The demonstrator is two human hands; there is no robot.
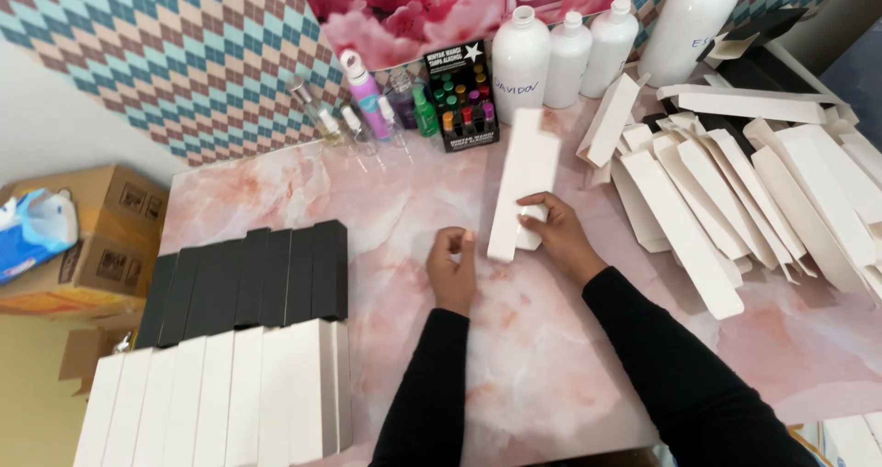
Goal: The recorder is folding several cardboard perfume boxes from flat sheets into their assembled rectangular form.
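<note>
My right hand [558, 236] grips the near end of a long white cardboard box [524, 178] that lies on the pink marble-patterned table [386, 210], its far end pointing toward the bottles. The box's end flap is under my fingers. My left hand [452, 267] hovers just left of that box end, fingers curled together, holding nothing that I can see. Both arms wear black sleeves.
Rows of finished black boxes [248, 279] and white boxes [220, 393] lie at the left front. A pile of flat white box blanks [735, 182] covers the right side. White bottles [560, 54], small spray vials [354, 123] and a black box of small bottles [462, 95] stand at the back. Brown cartons [101, 237] sit left of the table.
</note>
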